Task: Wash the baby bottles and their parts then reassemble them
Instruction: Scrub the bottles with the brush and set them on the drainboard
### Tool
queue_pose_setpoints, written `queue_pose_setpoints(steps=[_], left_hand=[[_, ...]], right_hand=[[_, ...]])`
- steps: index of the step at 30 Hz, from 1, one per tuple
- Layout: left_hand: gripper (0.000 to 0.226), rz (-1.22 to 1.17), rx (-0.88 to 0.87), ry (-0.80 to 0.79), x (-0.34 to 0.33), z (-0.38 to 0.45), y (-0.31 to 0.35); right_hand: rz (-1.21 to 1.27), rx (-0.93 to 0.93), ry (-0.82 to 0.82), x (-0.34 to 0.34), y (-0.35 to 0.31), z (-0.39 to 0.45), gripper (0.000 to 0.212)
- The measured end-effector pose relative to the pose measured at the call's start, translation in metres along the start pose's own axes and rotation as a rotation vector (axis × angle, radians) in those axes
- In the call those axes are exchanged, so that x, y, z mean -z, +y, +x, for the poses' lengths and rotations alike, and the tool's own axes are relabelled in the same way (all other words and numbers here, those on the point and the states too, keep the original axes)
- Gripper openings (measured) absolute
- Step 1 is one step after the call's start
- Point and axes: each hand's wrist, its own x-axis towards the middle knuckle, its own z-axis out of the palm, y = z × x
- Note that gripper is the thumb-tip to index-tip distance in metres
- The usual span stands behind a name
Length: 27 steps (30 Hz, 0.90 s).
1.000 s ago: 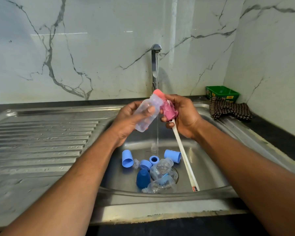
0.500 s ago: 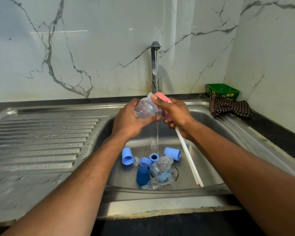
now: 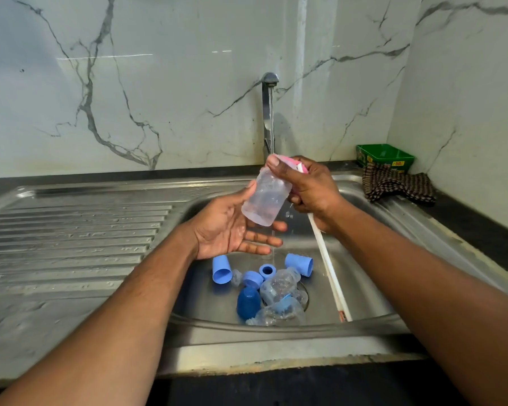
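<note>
A clear baby bottle hangs tilted under the running tap. My right hand pinches the bottle's neck with thumb and fingers. The same hand grips a pink-headed brush whose white handle slants down into the sink. Below and left of the bottle, my left hand lies palm up with straight fingers, its thumb against the bottle's side. On the sink floor lie two light blue caps, a blue ring, a dark blue cap and two clear bottles.
A ribbed steel drainboard stretches to the left of the basin. At the back right corner stand a green tub and a checked cloth on the dark counter. Marble walls close the back and right.
My left hand has let go of the bottle and opened beneath it. My right hand now holds the bottle by its neck, and the bottle hangs mouth up, tilted.
</note>
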Motion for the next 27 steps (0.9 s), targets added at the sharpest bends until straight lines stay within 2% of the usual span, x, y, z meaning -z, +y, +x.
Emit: queue_pose_setpoints(steps=[3,8,10,12,14,16,18,21,27], left_hand=[[0.060,-0.040,-0.084,0.103,-0.004,0.002,0.003],[0.048,-0.023,-0.194,0.330,-0.006,0.005,0.005],[0.045,-0.008,-0.209,0.426,-0.009,0.009,0.004],[0.048,-0.003,-0.210,0.469,-0.011,0.013,0.004],[0.052,0.003,-0.203,0.454,-0.015,0.015,0.004],[0.048,0.035,-0.203,0.416,-0.020,0.016,0.004],[0.043,0.057,-0.195,0.382,-0.022,0.015,0.002],[0.041,0.099,-0.146,0.349,-0.022,0.015,-0.003],[0.039,0.017,-0.162,0.344,-0.020,0.019,-0.008]], right_hand=[[-0.027,0.026,0.099,0.001,-0.001,0.003,0.046],[-0.278,0.161,0.252,0.001,0.017,0.012,0.042],[-0.330,0.248,0.241,-0.002,0.016,0.011,0.037],[-0.503,0.403,0.192,-0.004,0.016,0.006,0.033],[-0.704,0.588,0.122,-0.011,0.015,-0.003,0.037],[-0.846,0.698,0.112,-0.018,0.016,-0.008,0.039],[-0.898,0.649,0.174,-0.020,0.015,-0.006,0.038],[-0.850,0.460,0.236,-0.013,0.014,-0.003,0.037],[-0.799,0.383,0.306,-0.014,0.013,-0.001,0.036]])
